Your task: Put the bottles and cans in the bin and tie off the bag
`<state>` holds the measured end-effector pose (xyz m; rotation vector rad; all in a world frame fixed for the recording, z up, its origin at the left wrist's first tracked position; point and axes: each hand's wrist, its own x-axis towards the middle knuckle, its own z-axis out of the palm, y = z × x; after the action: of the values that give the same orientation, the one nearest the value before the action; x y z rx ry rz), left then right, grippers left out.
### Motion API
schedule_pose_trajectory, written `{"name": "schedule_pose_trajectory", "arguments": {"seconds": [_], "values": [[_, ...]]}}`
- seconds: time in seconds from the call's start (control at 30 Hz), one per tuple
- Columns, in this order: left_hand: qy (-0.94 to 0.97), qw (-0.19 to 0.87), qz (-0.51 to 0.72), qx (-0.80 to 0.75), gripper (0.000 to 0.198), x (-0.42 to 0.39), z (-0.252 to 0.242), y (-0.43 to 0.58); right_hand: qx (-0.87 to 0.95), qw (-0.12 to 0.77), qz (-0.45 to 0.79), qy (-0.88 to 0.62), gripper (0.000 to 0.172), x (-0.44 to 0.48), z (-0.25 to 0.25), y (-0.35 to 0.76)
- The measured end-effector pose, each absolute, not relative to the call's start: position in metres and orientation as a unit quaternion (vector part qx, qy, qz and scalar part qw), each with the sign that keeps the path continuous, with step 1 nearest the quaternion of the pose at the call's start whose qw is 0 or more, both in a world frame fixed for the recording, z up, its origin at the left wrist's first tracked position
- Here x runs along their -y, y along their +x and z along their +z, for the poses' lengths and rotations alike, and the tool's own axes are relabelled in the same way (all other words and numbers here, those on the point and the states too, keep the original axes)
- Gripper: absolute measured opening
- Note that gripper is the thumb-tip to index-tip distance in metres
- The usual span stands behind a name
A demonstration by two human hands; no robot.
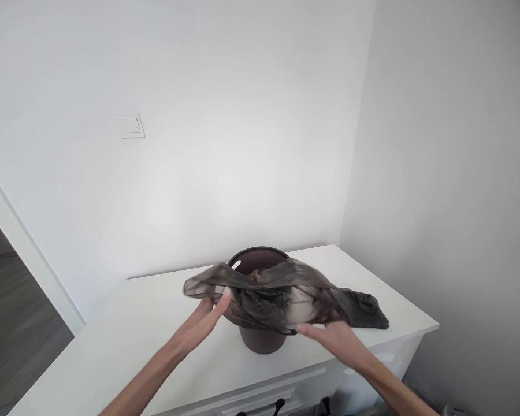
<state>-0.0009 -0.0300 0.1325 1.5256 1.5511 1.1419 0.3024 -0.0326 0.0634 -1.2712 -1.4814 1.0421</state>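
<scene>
Thin, dark grey, see-through plastic bag [281, 292] is held stretched out crosswise in front of and over the mouth of a small round dark brown plastic bin [262, 341], with its crumpled right end trailing down onto the flat white top of a dresser [125, 341]. The bag hides most of the bin's opening; only the far rim and a strip of inner wall show, so what lies inside cannot be told. The left hand [204, 319] reaches forward from the lower left with its forearm low over the dresser, and nips the bag's left lower edge between the thumb on top and the close-set fingers beneath. The right hand [337, 340] comes in from the lower right, fingers long, flat and pressed together, their tips at the bag's bottom edge; blur hides whether they grip it. Below the hands, black drawer handles [260, 411] show on the dresser front. Behind the bin rises a plain white wall with a white switch plate [130, 126], and a doorway [8, 300] opens at the far left.
</scene>
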Motion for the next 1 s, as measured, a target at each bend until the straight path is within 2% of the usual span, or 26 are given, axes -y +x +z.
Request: {"name": "schedule_pose_trajectory", "arguments": {"seconds": [0.13, 0.23, 0.37, 0.47, 0.63, 0.77, 0.83, 0.87, 0.93, 1.0], "values": [[0.566, 0.411, 0.441, -0.562, 0.055, 0.006, 0.181, 0.042, 0.508, 0.596, 0.464, -0.414, 0.053, 0.0, 0.12, 0.288], [0.496, 0.475, 0.553, -0.472, 0.043, -0.011, 0.199, 0.059, 0.433, 0.668, 0.518, -0.313, 0.047, -0.024, 0.147, 0.281], [0.347, 0.545, 0.676, -0.355, 0.031, -0.026, 0.211, 0.062, 0.388, 0.679, 0.591, -0.199, 0.037, -0.048, 0.161, 0.284], [0.334, 0.548, 0.689, -0.337, 0.028, -0.029, 0.221, 0.056, 0.379, 0.682, 0.594, -0.194, 0.044, -0.056, 0.167, 0.29], [0.381, 0.524, 0.679, -0.345, 0.026, -0.019, 0.237, 0.051, 0.485, 0.617, 0.568, -0.249, 0.05, -0.049, 0.185, 0.293], [0.496, 0.497, 0.611, -0.365, 0.027, -0.003, 0.253, 0.074, 0.64, 0.504, 0.499, -0.297, 0.041, -0.039, 0.198, 0.27], [0.63, 0.419, 0.532, -0.381, 0.034, 0.006, 0.26, 0.088, 0.73, 0.434, 0.44, -0.292, 0.042, -0.038, 0.2, 0.25], [0.693, 0.364, 0.491, -0.383, 0.038, 0.01, 0.262, 0.094, 0.758, 0.412, 0.413, -0.291, 0.036, -0.039, 0.2, 0.241], [0.772, 0.264, 0.441, -0.374, 0.043, 0.015, 0.262, 0.098, 0.773, 0.4, 0.384, -0.31, 0.02, -0.042, 0.198, 0.227], [0.786, 0.201, 0.453, -0.37, 0.037, 0.016, 0.253, 0.092, 0.741, 0.415, 0.397, -0.348, 0.018, -0.044, 0.196, 0.219]]}}
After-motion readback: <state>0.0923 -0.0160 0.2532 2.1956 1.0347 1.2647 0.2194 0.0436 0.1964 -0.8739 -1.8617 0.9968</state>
